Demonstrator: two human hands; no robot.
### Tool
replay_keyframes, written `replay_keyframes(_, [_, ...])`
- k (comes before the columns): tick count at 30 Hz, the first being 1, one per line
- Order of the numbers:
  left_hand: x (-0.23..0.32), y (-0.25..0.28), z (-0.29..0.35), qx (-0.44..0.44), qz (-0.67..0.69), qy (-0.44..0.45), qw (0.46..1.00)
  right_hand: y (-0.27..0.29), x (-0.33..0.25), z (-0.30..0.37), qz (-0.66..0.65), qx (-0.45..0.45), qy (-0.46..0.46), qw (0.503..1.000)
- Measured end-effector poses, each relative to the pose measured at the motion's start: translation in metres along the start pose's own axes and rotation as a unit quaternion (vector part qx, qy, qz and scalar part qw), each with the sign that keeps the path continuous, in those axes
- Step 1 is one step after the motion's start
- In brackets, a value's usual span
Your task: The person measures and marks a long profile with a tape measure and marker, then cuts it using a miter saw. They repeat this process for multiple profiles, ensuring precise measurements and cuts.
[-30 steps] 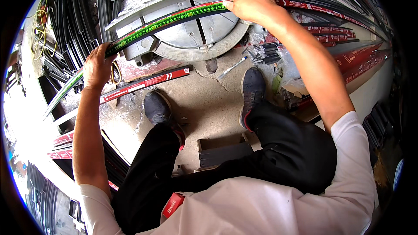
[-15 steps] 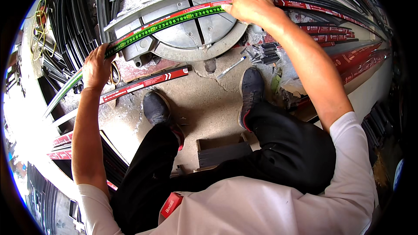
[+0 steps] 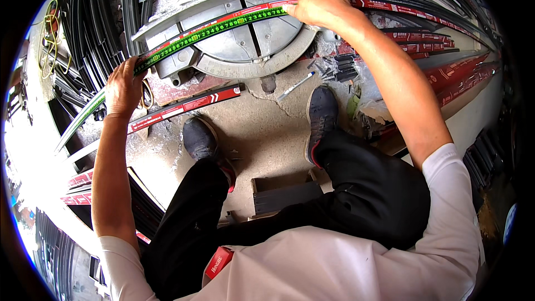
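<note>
A green tape measure (image 3: pixel 217 27) is stretched along a long profile covered in red film (image 3: pixel 253 9), across the round metal base of a mitre saw (image 3: pixel 220 53). At the left, my left hand (image 3: pixel 123 89) is closed round tape and profile together. My right hand (image 3: pixel 320 4) pinches the profile at the right, its fingertips at the point where the visible tape stops; part of the grip is hidden. Past my left hand, the tape runs on toward the lower left.
A second red-filmed profile (image 3: pixel 186 107) lies in front of the saw. A marker pen (image 3: pixel 296 85) and short black offcuts (image 3: pixel 344 68) rest near my shoes. Dark profiles (image 3: pixel 92 19) crowd the left, and red-filmed ones (image 3: pixel 462 75) lie at the right. A black trough (image 3: pixel 285 196) sits between my legs.
</note>
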State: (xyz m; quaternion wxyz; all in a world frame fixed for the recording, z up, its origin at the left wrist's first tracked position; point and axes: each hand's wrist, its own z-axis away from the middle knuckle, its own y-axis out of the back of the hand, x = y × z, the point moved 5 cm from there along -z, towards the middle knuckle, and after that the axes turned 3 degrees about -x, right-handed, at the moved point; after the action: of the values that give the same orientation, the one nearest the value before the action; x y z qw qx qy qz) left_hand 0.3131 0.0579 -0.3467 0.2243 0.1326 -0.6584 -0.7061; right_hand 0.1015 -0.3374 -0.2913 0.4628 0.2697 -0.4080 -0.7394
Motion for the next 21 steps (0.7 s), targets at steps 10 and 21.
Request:
replay_keyframes(10, [0.0018, 0.0028, -0.0022, -0.009, 0.01, -0.006, 1.0, -0.0005, 0.0005, 0.0, -0.008, 0.01, -0.003, 1.0])
replay_keyframes(21, [-0.0005, -0.0012, 0.0023, -0.017, -0.036, -0.029, 0.999, -0.0034, 0.0024, -0.0004, -0.014, 0.006, -0.003, 1.0])
